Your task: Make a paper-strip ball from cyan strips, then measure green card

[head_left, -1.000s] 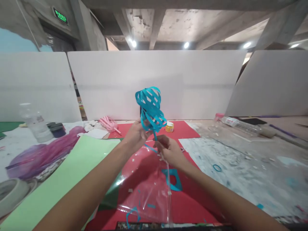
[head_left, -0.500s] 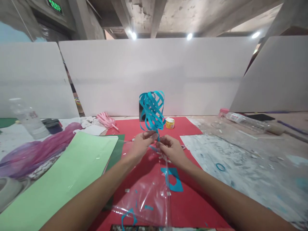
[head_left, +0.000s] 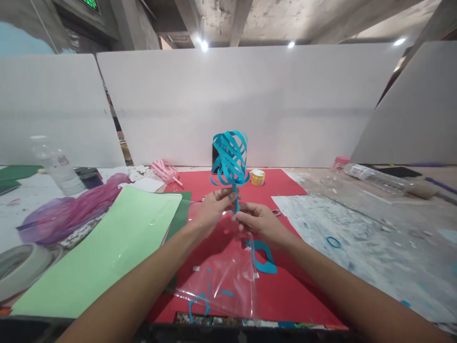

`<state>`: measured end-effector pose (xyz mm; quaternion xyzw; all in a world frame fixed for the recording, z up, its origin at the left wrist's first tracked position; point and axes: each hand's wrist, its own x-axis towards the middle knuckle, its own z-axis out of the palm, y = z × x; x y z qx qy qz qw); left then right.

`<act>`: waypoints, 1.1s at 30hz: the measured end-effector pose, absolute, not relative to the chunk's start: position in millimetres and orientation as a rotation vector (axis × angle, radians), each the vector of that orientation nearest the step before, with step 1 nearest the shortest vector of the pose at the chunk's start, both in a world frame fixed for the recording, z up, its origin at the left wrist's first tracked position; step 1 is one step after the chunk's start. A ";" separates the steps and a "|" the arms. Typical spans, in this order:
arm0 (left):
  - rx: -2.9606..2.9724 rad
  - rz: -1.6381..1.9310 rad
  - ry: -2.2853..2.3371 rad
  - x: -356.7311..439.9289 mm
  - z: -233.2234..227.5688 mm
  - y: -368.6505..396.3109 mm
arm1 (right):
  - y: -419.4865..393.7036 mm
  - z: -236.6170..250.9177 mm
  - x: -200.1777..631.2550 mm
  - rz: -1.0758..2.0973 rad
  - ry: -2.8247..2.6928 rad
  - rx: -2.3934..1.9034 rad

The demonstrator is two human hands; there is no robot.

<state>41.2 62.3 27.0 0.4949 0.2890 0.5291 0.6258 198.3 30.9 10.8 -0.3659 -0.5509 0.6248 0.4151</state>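
A blue paper-strip flower [head_left: 231, 157], its strips looped into an open ball, stands upright on a thin blue stem [head_left: 236, 202]. My left hand [head_left: 217, 206] pinches the stem just below the ball. Lower down, my right hand [head_left: 260, 220] has thumb and fingers closed on the stem's bottom part. Beneath both hands lie a clear plastic sheet [head_left: 221, 281] and red paper [head_left: 285, 286]. A blue paper scrap with a hole cut in it [head_left: 270, 267] rests below my right hand. Small blue offcuts [head_left: 227, 293] are scattered on the plastic.
Light green paper [head_left: 107, 252], a roll of tape [head_left: 39, 264], purple mesh [head_left: 74, 209] and a plastic bottle [head_left: 59, 166] are on the left. A pink paper-strip flower [head_left: 164, 171] and a yellow tub [head_left: 257, 177] sit farther back. Another bottle [head_left: 378, 178] lies at right.
My right hand has slid slightly lower along the stem, so more of it shows between my hands. The view has shifted, with the table's near edge now showing.
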 end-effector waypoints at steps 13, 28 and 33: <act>1.113 1.218 0.659 38.1 32.9 58.9 | 23.8 13.4 191.5 1.396 -1.343 -0.958; 1.070 1.252 0.588 42.5 33.6 54.6 | 18.3 13.3 186.0 1.227 -1.541 -0.945; 1.024 1.323 0.577 47.9 31.0 52.2 | 19.4 12.9 184.1 1.008 -1.586 -1.034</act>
